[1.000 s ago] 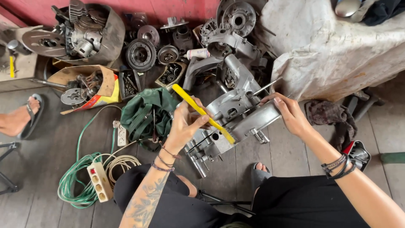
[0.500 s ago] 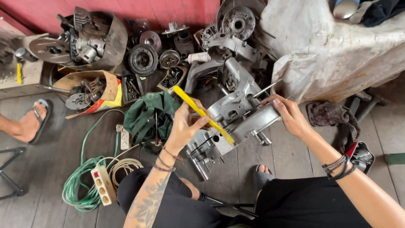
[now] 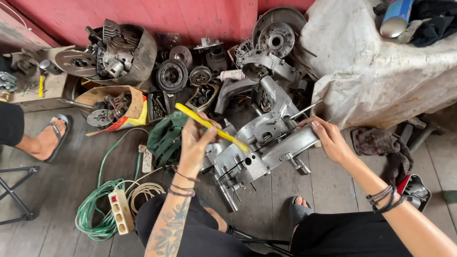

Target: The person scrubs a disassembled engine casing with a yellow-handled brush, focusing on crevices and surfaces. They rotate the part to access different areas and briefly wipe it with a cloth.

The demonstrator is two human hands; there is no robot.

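Resting on the wooden floor [image 3: 71, 157] in front of the seated person, the silver engine case [image 3: 264, 145] was tilted, with its studs pointing toward the knees. It was steadied at its far upper edge by the right hand [image 3: 331, 140], whose fingers were curled loosely over the rim rather than clamped around it. A yellow-handled tool [image 3: 212, 127] was held in the left hand [image 3: 195, 143], which was closed around its middle, the tip aimed down at the top of the case; whether the tip touched metal could not be told.

Several risks could be judged from this. With so light a hold on one edge only, the case could be rocked or rolled on its uneven underside if the tool was pressed hard. A slip of the tip off smooth metal could be expected to send it toward the right hand or the bare foot [image 3: 300, 204] just below the case. The green cloth [image 3: 166, 138] and the coiled green cable [image 3: 93, 214] with its power strip [image 3: 121, 212] lay close beside the left arm and could be snagged. Loose engine parts [image 3: 171, 74] were crowded just behind the case and could be knocked over if it shifted. Another person's sandalled foot [image 3: 47, 138] was seen well apart, at the left edge.
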